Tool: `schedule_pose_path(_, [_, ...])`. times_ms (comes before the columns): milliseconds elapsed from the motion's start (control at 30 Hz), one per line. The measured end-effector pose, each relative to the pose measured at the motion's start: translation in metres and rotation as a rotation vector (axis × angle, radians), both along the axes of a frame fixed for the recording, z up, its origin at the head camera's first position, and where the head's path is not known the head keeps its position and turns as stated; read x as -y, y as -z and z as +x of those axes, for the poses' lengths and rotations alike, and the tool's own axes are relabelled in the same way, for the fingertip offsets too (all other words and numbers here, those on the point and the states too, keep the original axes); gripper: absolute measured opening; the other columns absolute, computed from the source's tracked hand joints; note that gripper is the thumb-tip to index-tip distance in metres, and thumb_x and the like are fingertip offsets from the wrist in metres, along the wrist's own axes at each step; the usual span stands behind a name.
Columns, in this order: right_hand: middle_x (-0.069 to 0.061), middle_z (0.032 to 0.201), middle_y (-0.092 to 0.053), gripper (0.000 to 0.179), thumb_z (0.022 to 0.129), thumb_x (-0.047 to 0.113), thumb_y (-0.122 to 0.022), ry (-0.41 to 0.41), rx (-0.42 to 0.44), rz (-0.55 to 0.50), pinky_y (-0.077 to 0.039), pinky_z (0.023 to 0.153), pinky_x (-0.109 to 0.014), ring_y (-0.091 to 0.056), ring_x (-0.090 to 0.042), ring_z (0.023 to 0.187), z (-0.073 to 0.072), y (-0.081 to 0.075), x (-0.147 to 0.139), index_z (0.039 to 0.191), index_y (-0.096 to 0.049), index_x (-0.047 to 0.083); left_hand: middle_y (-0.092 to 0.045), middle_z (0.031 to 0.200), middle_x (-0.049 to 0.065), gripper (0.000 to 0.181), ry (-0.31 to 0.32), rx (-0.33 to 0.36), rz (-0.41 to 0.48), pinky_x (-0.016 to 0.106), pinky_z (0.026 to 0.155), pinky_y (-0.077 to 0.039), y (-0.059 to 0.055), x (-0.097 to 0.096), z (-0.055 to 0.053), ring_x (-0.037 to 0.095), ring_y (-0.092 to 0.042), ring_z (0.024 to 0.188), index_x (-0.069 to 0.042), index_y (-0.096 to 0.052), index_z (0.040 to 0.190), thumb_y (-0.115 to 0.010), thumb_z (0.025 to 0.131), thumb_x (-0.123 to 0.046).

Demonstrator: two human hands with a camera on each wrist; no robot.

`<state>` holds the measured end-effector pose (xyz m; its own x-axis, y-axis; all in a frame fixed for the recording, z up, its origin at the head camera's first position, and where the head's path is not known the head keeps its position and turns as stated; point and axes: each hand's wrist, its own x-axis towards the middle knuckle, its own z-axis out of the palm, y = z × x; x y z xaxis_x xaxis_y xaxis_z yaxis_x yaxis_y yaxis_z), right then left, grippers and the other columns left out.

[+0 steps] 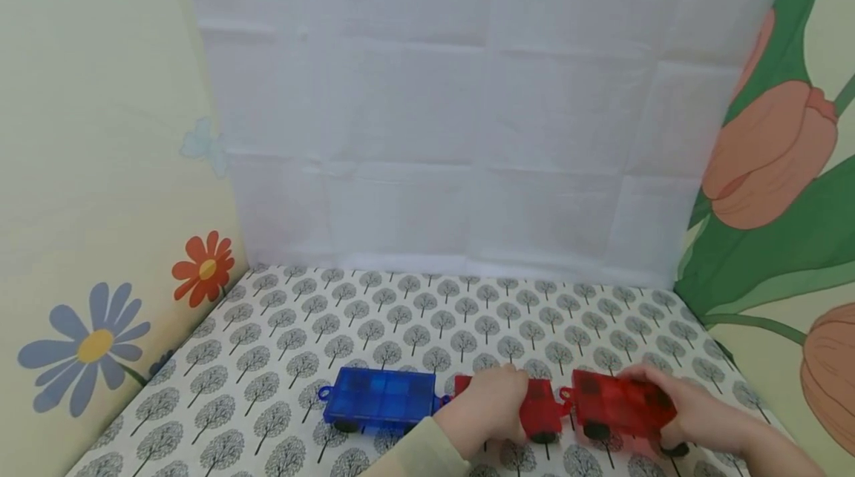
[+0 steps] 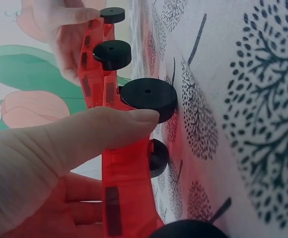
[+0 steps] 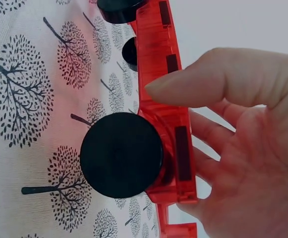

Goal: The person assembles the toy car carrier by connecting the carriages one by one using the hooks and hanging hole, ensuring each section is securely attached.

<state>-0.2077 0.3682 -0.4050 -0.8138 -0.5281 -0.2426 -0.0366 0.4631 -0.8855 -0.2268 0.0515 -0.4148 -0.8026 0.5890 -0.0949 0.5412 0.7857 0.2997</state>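
Three translucent toy wagons with black wheels stand in a row on the cloth. My left hand (image 1: 490, 403) grips the middle red wagon (image 1: 542, 406) across its body, thumb (image 2: 109, 126) on the side near a wheel. My right hand (image 1: 691, 404) holds the right-hand red wagon (image 1: 611, 401) by its far end; in the right wrist view the thumb (image 3: 183, 89) lies on its side, fingers behind. Between the red wagons a ring coupling (image 1: 566, 393) meets a hook; whether they are linked I cannot tell. To the left stands a blue wagon (image 1: 382, 397), its right coupling close to the middle wagon.
A white cloth printed with grey trees (image 1: 414, 314) covers the table. Behind it hangs a creased white sheet (image 1: 427, 106). Flower-patterned panels (image 1: 100, 202) close in the left and right sides.
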Motion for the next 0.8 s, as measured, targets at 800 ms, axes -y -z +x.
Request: schedule_pose_path(800, [-0.018, 0.133, -0.047, 0.084, 0.062, -0.015, -0.062, -0.068, 0.003, -0.023, -0.047, 0.074, -0.037, -0.043, -0.033, 0.102, -0.002, 0.012, -0.008, 0.142, -0.039, -0.002, -0.058, 0.082, -0.005, 0.053, -0.005, 0.002, -0.017, 0.025, 0.068, -0.048, -0.002, 0.000, 0.001, 0.007, -0.052, 0.071, -0.013, -0.066, 0.104, -0.094, 0.063, -0.033])
